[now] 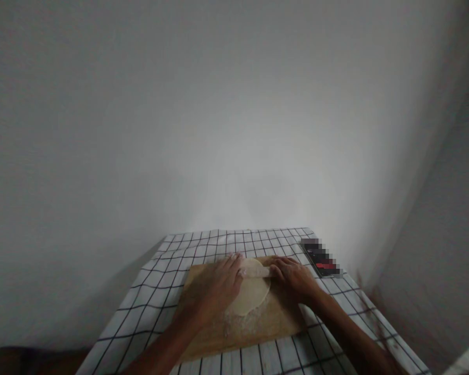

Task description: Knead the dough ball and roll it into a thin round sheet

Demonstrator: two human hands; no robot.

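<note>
A short pale rolling pin lies across the upper part of a thin, round sheet of dough. Over the pin's left end is my left hand, its fingers pointing forward and covering that end. My right hand is curled on the opposite end. Only the pin's middle stretch shows between the hands. Beneath the dough is a wooden board, with white flour scattered near the dough's lower edge.
The board rests on a table with a white cloth checked in dark lines. A dark flat object, partly pixelated, lies by the right edge. A pale wall rises behind the table, another stands at right.
</note>
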